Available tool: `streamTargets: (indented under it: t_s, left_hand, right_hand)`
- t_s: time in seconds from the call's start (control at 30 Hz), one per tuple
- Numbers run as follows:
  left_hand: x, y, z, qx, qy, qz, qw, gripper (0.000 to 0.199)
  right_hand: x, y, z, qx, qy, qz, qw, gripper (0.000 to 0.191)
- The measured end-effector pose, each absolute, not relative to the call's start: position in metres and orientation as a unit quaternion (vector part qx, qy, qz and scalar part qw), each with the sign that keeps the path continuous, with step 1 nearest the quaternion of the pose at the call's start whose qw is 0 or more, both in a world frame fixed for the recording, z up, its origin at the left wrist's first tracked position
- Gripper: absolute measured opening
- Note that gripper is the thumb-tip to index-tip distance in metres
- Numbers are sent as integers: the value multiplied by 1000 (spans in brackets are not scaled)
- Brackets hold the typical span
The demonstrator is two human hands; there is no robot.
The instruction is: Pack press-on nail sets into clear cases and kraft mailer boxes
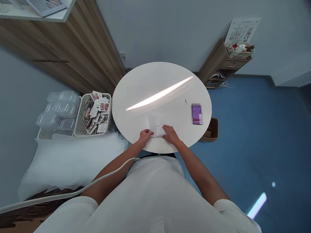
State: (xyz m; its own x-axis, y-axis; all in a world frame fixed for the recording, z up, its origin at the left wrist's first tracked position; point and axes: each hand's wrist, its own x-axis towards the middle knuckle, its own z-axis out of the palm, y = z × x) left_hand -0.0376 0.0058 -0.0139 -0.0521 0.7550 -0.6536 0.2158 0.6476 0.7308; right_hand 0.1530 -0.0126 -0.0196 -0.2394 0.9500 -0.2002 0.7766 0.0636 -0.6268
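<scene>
A small white folded sheet (159, 131) lies flat near the front edge of the round white table (155, 81). Part of it is see-through, and whether anything is wrapped inside I cannot make out. At its left edge my left hand (145, 136) is closed, pinching the sheet between thumb and fingers. From the other side my right hand (171, 134) grips the right end, its thumb at the near edge and its fingers at the far edge. Toward the right of the tabletop lies a purple, blurred rectangular item (196, 114), apart from both hands.
Left of the table stand a white basket (81, 124) of printed cards, clear plastic boxes (59, 108) and a stack of translucent sheets (77, 158). A cardboard box (213, 129) sits at the right. A white cable (104, 176) crosses my left arm. Behind is a low cabinet (216, 63).
</scene>
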Motion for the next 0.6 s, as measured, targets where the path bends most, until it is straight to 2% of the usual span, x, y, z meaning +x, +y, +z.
streamTargets:
  t_s: [0.1,0.23,0.4,0.6]
  left_hand:
    - [-29,5,-12,423,654,228,584,13]
    - [-14,7,-8,551,622,196,520,11]
    - [3,7,-4,604,620,155,476,7]
    - [8,-3,-4,669,584,131,441,17]
  right_hand:
    - [153,-12,-22,-603,-707,339,144,56]
    - [152,-12,-24,-623,-679,355,161,55]
    - [151,-12,-26,-648,-638,381,168,55]
    - [151,-12,-21,-657,-609,407,179,51]
